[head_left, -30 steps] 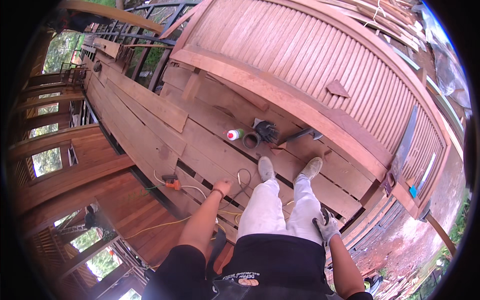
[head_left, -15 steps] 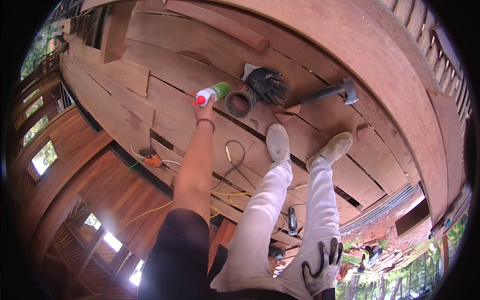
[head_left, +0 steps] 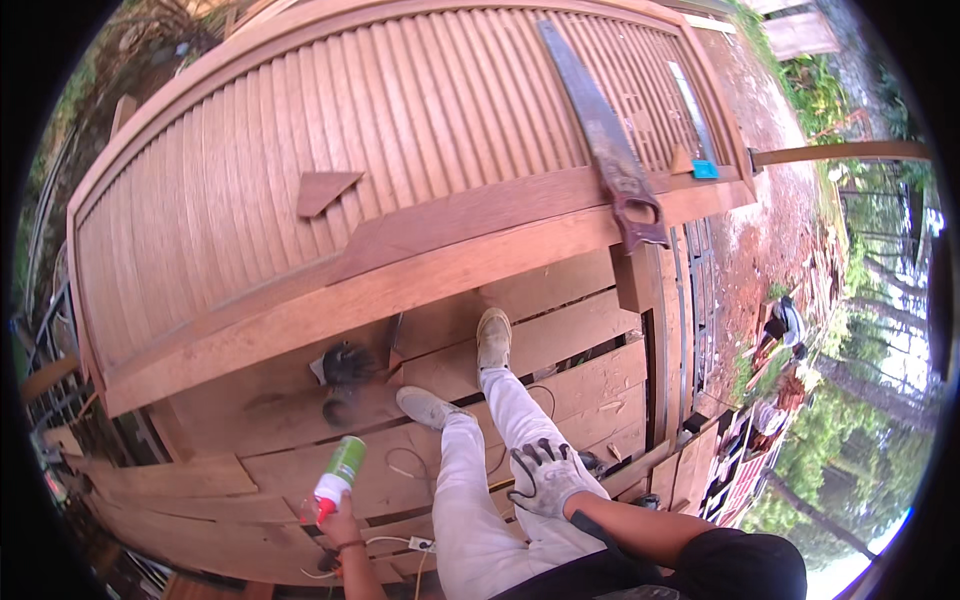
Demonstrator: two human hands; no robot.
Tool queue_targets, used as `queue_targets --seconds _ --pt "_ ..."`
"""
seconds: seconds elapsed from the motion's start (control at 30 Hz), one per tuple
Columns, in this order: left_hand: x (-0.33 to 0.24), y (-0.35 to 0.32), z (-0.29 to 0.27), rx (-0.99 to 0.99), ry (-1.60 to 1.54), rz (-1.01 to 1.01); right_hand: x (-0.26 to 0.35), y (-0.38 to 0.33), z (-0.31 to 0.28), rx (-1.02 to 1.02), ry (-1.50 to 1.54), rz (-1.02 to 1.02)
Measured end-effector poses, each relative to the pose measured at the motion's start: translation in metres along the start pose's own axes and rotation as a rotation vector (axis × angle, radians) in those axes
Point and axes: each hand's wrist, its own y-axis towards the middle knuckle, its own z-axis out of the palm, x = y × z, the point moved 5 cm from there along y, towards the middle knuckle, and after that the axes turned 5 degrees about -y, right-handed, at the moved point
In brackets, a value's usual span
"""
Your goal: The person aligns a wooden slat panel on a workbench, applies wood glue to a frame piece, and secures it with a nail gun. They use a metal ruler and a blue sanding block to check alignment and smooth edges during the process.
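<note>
My bare left hand (head_left: 345, 525) is wrapped around a white and green squeeze bottle (head_left: 344, 466) with a red cap, likely glue, held tilted above the floor planks. On my right hand (head_left: 548, 478) is a grey-white work glove with dark fingertips. It rests on my right thigh with its fingers spread and nothing in them. Near my shoes, a black work glove (head_left: 348, 364) and a blurred open can (head_left: 340, 408) lie on the planks, partly in shadow beneath the workpiece edge.
A large slatted wooden panel (head_left: 250, 170) spans the area before me. On it lie a handsaw (head_left: 600, 125), a wood offcut (head_left: 328, 192) and a square with a teal handle (head_left: 705, 169). Cords (head_left: 405, 465) run over the gapped floor planks (head_left: 590, 395).
My view has swung up and right, bringing the slatted panel and handsaw into sight. The bottle stays in my left hand, now closer to me; my right hand remains on my thigh.
</note>
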Motion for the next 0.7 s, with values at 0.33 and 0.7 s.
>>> queue_targets --seconds 0.33,0.7 --pt "-0.306 -0.131 0.215 1.316 -0.153 0.312 -0.077 -0.034 -0.092 -0.247 0.735 -0.374" --pt "-0.43 -0.301 0.443 1.087 -0.521 -0.043 -0.441 -0.032 -0.266 -1.054 0.859 -0.083"
